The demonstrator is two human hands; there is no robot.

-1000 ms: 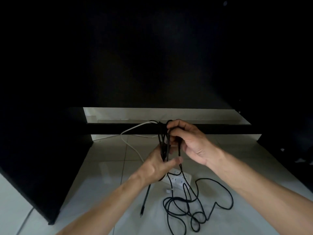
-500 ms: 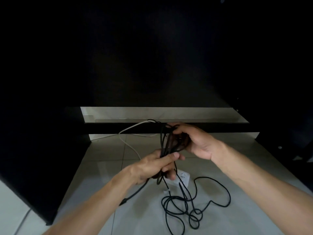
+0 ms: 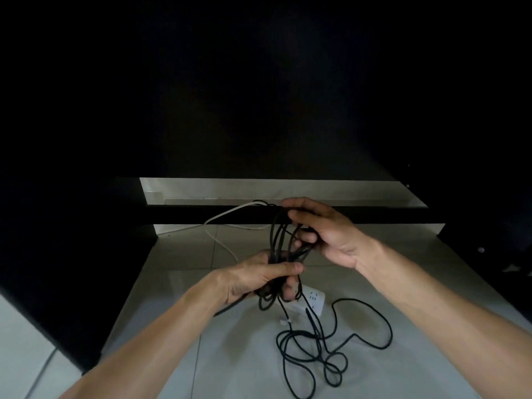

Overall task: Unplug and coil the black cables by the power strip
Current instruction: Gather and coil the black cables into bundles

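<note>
A bundle of black cable loops (image 3: 278,240) stands upright between my two hands above the tiled floor. My left hand (image 3: 259,279) grips the lower end of the loops, thumb across them. My right hand (image 3: 325,230) holds the upper part of the loops, fingers curled around the strands. More black cable (image 3: 325,349) trails down from the bundle and lies in loose tangled loops on the floor. The white power strip (image 3: 312,302) lies on the floor just below my left hand, partly hidden by it.
A white cord (image 3: 230,214) runs from the strip's area back to the dark furniture crossbar (image 3: 201,216). Black furniture panels (image 3: 72,269) close in on the left and right. The pale tiled floor (image 3: 230,355) spreads out in front.
My right hand has shifted slightly right and down along the loops. The cable end that hung below my left hand has swung up toward my left forearm. The floor loops have barely moved.
</note>
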